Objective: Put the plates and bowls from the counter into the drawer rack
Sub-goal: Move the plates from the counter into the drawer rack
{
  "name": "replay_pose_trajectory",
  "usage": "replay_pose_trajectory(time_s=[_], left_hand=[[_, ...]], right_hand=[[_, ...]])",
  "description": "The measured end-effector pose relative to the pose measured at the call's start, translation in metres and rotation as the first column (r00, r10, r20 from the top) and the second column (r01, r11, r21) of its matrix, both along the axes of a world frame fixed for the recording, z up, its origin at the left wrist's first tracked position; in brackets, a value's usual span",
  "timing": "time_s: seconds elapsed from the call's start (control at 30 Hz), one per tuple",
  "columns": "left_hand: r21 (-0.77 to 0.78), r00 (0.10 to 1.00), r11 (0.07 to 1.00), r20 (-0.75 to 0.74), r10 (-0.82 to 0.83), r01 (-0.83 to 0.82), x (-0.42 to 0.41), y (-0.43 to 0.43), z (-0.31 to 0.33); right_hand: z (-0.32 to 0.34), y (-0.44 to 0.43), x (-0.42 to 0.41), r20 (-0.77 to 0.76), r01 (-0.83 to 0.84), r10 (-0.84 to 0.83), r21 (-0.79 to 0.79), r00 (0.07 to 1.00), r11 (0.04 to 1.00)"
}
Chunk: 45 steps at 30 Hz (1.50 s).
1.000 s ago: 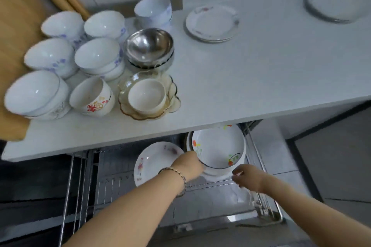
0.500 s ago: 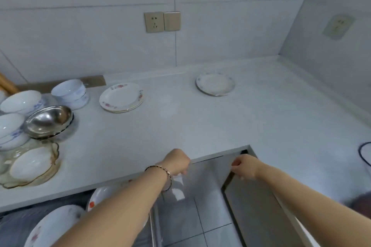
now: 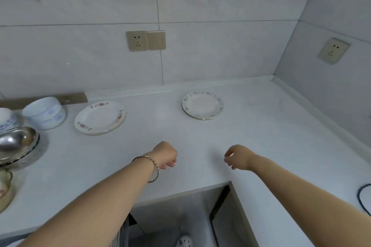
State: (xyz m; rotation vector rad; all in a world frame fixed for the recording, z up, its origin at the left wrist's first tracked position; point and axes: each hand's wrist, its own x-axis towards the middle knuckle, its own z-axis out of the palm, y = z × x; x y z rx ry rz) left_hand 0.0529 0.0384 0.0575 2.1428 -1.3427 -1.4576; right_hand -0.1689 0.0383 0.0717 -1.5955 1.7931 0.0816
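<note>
Loosely curled, left grip (image 3: 165, 155), right grip (image 3: 237, 157) (both empty) over counter (image 3: 271, 136), red-flowered plates (image 3: 100, 117) ahead-left, pale plates (image 3: 202, 105) straight ahead.

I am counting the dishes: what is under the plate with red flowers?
Under the red-flowered plate the rim of a second plate shows; its face, and anything lower, is covered.

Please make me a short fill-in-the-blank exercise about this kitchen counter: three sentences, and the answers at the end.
1. The bracelet is worn on the ___ wrist.
2. The left hand and the right hand hover over the counter and hold ___.
3. As the person sees them, the pale-rimmed plates lie to the ___ of the red-flowered plates.
Missing words: left; nothing; right.
</note>
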Motion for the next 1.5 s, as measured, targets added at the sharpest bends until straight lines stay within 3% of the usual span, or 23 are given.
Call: replay_pose_trajectory(time_s=[0.33,0.53,0.83,1.03,1.3,1.5], left_hand=[[0.045,0.998,0.999,-0.047,0.028,-0.025,-0.013,-0.203,-0.043],[0.083,0.993,0.995,-0.091,0.069,-0.062,-0.011,-0.306,-0.084],[0.096,0.978,0.985,-0.135,0.156,-0.144,-0.012,-0.387,-0.15],[0.07,0.993,0.994,-0.079,0.09,-0.084,-0.006,-0.369,-0.145],[0.058,0.927,0.961,-0.254,0.276,-0.271,0.006,-0.262,-0.099],[0.004,0.892,0.924,-0.261,0.37,-0.383,0.019,-0.145,-0.067]], right_hand=[[-0.047,-0.19,-0.011,0.03,0.167,-0.168,0.01,0.985,0.986],[-0.08,-0.289,-0.005,-0.046,0.291,-0.29,0.026,0.956,0.956],[-0.151,-0.37,-0.012,-0.015,0.618,-0.619,0.071,0.785,0.783],[-0.153,-0.341,-0.014,0.113,0.657,-0.652,-0.005,0.75,0.754],[-0.114,-0.241,-0.011,0.28,0.649,-0.618,-0.027,0.735,0.76],[-0.082,-0.152,0.0,0.351,0.559,-0.517,-0.022,0.781,0.829]])
